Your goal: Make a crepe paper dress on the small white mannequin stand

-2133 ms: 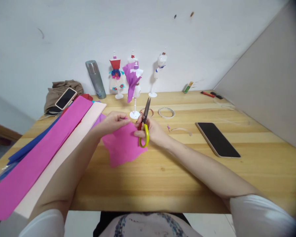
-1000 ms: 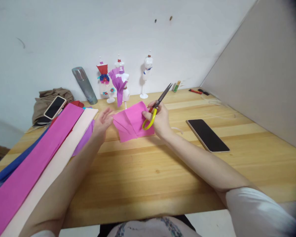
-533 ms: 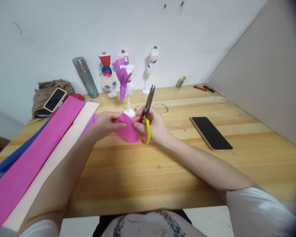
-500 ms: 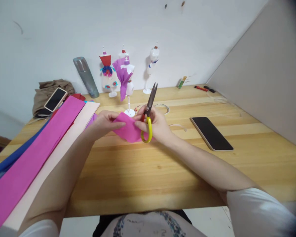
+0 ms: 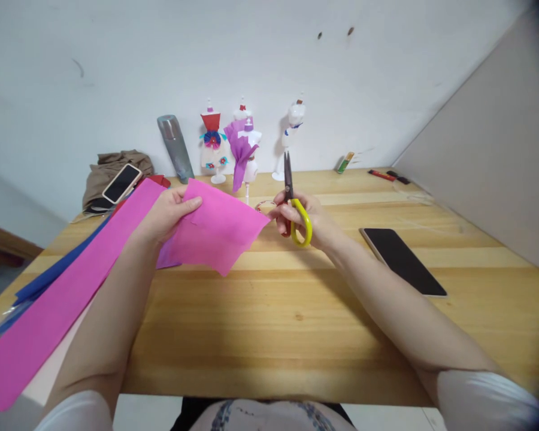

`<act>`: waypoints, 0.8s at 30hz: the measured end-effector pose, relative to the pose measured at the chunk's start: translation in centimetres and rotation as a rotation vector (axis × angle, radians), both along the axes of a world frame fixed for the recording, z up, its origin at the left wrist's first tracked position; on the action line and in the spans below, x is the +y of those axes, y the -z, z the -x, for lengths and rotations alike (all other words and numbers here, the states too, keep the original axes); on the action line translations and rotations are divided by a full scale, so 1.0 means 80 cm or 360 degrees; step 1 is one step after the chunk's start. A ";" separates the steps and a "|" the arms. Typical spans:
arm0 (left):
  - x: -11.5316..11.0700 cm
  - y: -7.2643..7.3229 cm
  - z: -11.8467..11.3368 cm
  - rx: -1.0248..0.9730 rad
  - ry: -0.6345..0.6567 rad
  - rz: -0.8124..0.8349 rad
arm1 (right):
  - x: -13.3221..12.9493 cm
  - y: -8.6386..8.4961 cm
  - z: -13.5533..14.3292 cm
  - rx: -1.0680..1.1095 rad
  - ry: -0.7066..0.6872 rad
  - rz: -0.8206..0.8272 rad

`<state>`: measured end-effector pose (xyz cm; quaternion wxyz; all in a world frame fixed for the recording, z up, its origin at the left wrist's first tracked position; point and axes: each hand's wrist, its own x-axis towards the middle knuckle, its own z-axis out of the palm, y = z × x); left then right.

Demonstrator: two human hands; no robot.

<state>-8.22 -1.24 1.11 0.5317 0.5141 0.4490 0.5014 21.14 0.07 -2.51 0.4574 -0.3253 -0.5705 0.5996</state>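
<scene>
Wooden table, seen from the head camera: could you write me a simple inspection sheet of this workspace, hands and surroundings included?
Surface: wooden table, pale with visible grain.
Things in use: pink sheet, held up; scissors, yellow-and-red handles, blades slightly apart.
Clutter: long magenta strip at left; black smartphone at right; second smartphone by brown cloth; bottle; four miniature dress forms at the back.
Hands: left hand pinches the pink sheet near its upper-left corner; right hand holds the scissors beside its right corner, contact there unclear.
Cables: nothing seen that is clearly one.
Surroundings: white wall behind; grey panel at right.
</scene>
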 end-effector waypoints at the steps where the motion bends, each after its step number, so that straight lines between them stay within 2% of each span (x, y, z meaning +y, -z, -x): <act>1: 0.000 -0.001 0.002 -0.0013 0.0004 0.0007 | 0.001 0.001 -0.003 -0.0012 -0.0076 -0.0023; 5: 0.004 0.002 0.012 -0.0067 0.0001 0.0024 | 0.003 0.003 -0.017 0.0031 -0.0480 -0.0164; 9: 0.009 0.007 0.023 -0.0126 -0.0052 0.0021 | 0.002 0.002 -0.028 -0.0133 -0.0839 -0.0195; 15: 0.009 0.003 0.032 -0.0201 -0.0013 0.0046 | 0.012 0.005 -0.036 -0.0336 -0.0938 -0.0197; 24: -0.007 -0.003 0.016 -0.0338 -0.0002 0.0085 | 0.013 0.013 -0.032 -0.0407 -0.0980 -0.0274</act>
